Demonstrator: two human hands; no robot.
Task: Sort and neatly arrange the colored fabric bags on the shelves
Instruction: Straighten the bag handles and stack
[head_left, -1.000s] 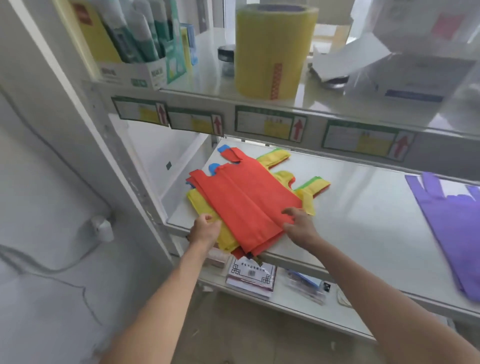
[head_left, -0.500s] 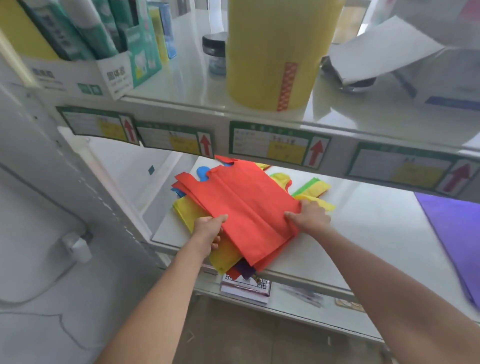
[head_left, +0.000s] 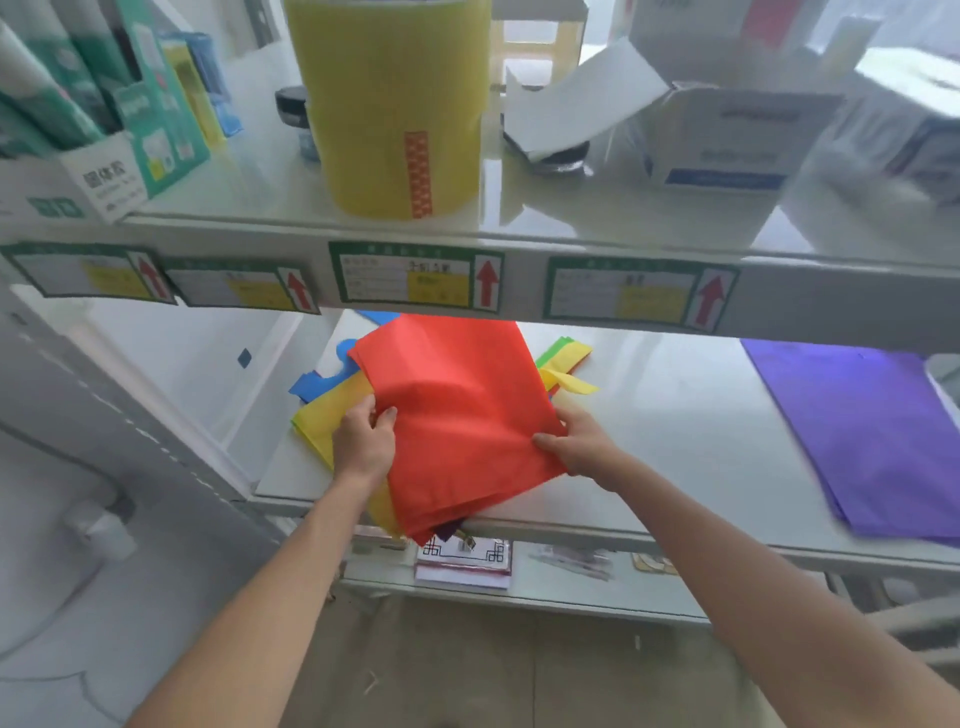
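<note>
White middle shelf (head_left: 675, 441), red bags (head_left: 457, 415) gripped by L hand (head_left: 363, 447) & R hand (head_left: 582, 447); purple bag (head_left: 872, 436) at R.

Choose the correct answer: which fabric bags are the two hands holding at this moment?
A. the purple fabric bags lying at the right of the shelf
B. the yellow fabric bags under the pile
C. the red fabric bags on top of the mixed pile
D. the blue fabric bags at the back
C: the left hand and the right hand pinch opposite edges of the red fabric bags, while the purple fabric bags lie untouched.
</note>
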